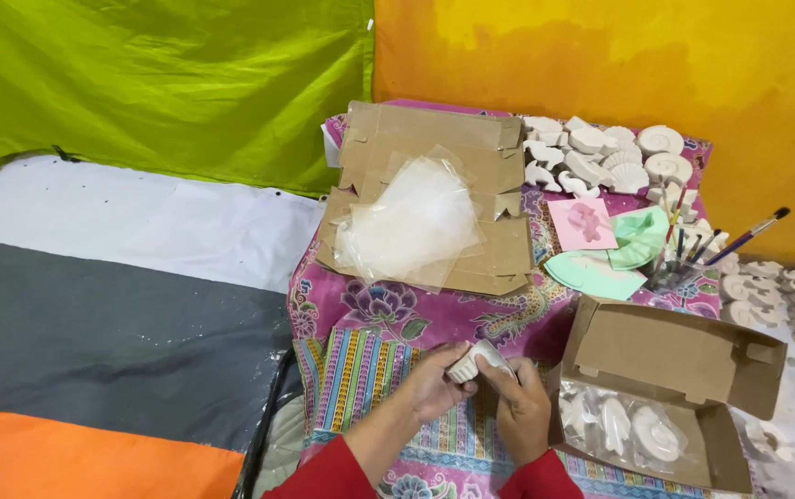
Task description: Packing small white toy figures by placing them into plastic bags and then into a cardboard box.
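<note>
Over striped cloth, two hands (485,393), one white plaster piece (473,360), one open box (665,393)

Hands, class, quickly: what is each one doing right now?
Left hand: closed on the small white plaster piece.
Right hand: closed on the same piece, which seems to sit in clear wrap.

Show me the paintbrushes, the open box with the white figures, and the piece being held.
Paintbrushes (707,248): head view, on the handles in the cup.
Open box (684,356): head view, on the brown lid flap.
White piece (471,360): head view, on its ridged side between both hands.
</note>
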